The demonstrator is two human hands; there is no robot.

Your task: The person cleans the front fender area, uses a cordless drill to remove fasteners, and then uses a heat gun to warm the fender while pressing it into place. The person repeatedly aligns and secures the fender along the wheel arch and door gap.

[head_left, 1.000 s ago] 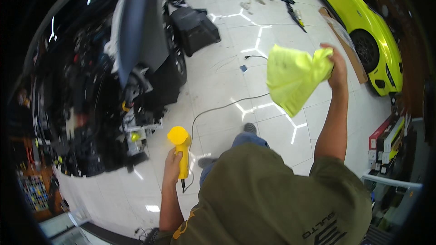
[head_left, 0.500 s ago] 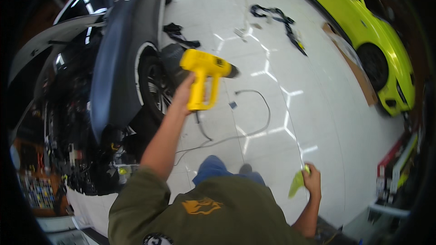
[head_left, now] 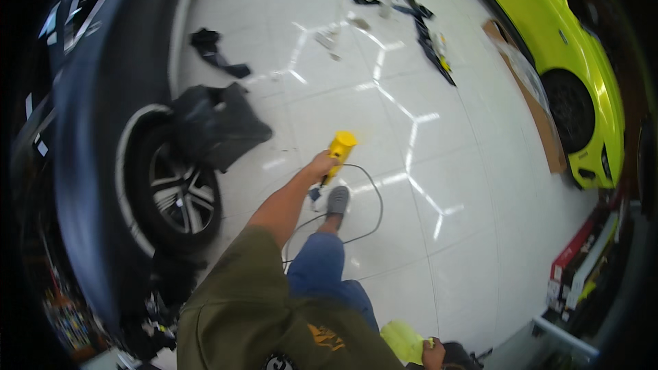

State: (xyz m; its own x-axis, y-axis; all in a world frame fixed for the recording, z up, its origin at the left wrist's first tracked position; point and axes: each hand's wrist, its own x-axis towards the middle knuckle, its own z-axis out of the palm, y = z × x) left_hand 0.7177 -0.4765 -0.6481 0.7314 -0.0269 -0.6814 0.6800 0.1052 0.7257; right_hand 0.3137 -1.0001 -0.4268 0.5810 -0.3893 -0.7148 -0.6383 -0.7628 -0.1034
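My left hand (head_left: 322,164), at the end of an outstretched arm, is closed round the handle of a yellow heat gun (head_left: 343,140). The gun is held low over the floor, its rear end toward me and its nozzle hidden. A thin dark cord (head_left: 379,199) loops on the floor beside my grey shoe (head_left: 338,200). At the lower edge, my right hand (head_left: 433,354) grips a bright yellow-green cloth (head_left: 403,340), which hangs bunched at my side. Part of that hand is cut off by shadow and the frame's edge.
A dark car (head_left: 89,137) with an exposed front wheel (head_left: 179,199) stands at the left. A black bin-like piece (head_left: 223,127) leans near the wheel. Black strips (head_left: 425,41) lie on the tiled floor (head_left: 384,233). A yellow-green car (head_left: 582,62), cardboard (head_left: 524,96) and boxes (head_left: 572,253) line the right.
My left hand has carried the heat gun down and away from the car, turning it. My right hand has dropped back toward the lower edge with the cloth. My view has shifted as I step.
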